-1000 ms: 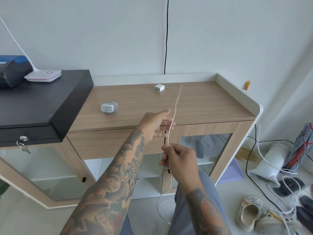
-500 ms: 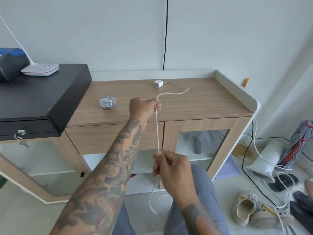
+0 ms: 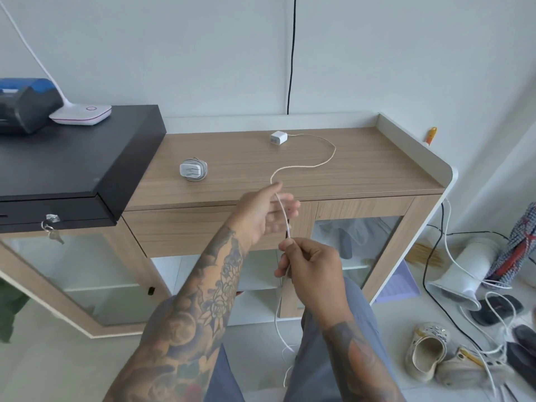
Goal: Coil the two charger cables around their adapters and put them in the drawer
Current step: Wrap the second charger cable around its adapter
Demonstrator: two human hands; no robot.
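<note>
A wooden cabinet [image 3: 362, 166] with glass doors is set against a pale wall, and its top is bounded by a raised white rim at the back and right. A closed drawer [image 3: 185, 230] is seen in its front, just under the top. A black box [image 3: 69, 166] with a key hanging from its lock is placed on the cabinet's left end, and a white lamp base [image 3: 82, 114] is stood on the box. A black wire [image 3: 291, 53] is run down the wall behind the cabinet. On the floor to the right, a white fan [image 3: 461, 271], loose cords and sandals [image 3: 429, 353] are scattered.

The left hand [image 3: 261, 210] is held in front of the cabinet's edge with its fingers extended and blurred; the white cable [image 3: 301, 167] is passed across them, and whether it is pinched there cannot be told. The right hand [image 3: 307, 268] is held lower and nearer, its fingers curled, and the cable is pinched between thumb and forefinger. Below that hand the cable is left hanging towards the floor.

From the left hand the cable is led up over the cabinet top in an S-curve to the white adapter [image 3: 279, 138], which is set near the back rim. The wrapped charger [image 3: 193, 170], its cable coiled around its adapter, is laid on the top, left of the hands and well apart from the other adapter.
</note>
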